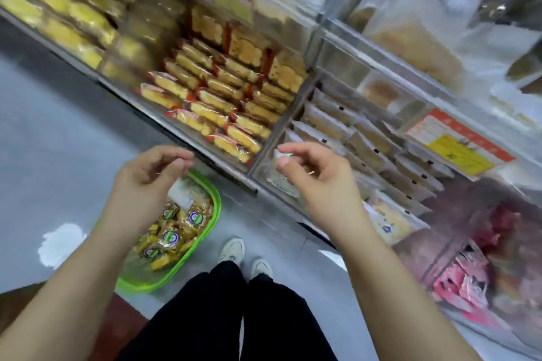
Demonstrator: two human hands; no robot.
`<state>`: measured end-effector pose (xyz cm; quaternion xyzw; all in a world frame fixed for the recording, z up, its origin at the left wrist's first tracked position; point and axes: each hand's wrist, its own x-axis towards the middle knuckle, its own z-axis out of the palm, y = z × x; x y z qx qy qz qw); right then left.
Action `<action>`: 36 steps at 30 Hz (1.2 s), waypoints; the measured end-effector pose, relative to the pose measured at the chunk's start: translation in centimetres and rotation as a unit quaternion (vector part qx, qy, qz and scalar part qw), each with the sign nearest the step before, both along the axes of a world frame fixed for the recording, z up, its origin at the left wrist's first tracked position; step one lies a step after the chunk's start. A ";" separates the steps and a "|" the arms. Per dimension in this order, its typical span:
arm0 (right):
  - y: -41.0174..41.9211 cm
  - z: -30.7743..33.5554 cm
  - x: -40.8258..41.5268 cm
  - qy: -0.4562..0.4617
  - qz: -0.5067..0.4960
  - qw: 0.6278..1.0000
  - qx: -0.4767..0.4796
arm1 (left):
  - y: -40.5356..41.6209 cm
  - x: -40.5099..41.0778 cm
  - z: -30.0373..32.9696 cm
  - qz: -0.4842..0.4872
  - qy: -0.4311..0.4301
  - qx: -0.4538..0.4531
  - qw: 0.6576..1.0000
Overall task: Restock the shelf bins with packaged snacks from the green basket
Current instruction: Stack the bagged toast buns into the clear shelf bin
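Glossy pale grey floor (58, 114), bright white light glare (60, 242) on it, reddish-brown wooden edge (123, 319) beside that glare

Both bare forearms reaching in from the near edge, angled toward each other. Left hand (149, 168) held up at centre-left, back to the camera, fingers loosely curled with thumb near the fingertips, nothing in it. Right hand (311, 170) at about the same height, fingers also loosely bent, empty too. Black-trousered legs and white shoes (246, 255) down below
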<state>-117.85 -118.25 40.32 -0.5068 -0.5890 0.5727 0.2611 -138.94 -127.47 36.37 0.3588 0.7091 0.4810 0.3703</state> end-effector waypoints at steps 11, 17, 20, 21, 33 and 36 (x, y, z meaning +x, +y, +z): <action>-9.0 -17.0 -13.5 -0.220 0.458 0.855 -0.106 | -18.5 -3.4 -14.6 0.329 -0.084 -0.167 0.926; -8.1 -34.9 -18.2 -0.381 0.472 0.792 -0.071 | -20.3 -5.8 -30.7 0.294 -0.092 -0.263 0.914; -6.2 -44.1 -21.1 -0.417 0.446 0.792 -0.005 | -19.2 -8.0 -39.1 0.267 -0.071 -0.299 0.913; -5.6 -46.9 -22.1 -0.421 0.435 0.796 0.018 | -18.6 -8.8 -41.8 0.258 -0.071 -0.299 0.916; -3.5 -62.0 -28.8 -0.380 0.427 0.770 0.284 | -5.0 -19.5 -60.1 0.072 0.139 -0.226 0.961; -3.4 -61.2 -28.6 -0.338 0.465 0.727 0.377 | -3.5 -20.2 -61.8 0.015 0.187 -0.305 0.934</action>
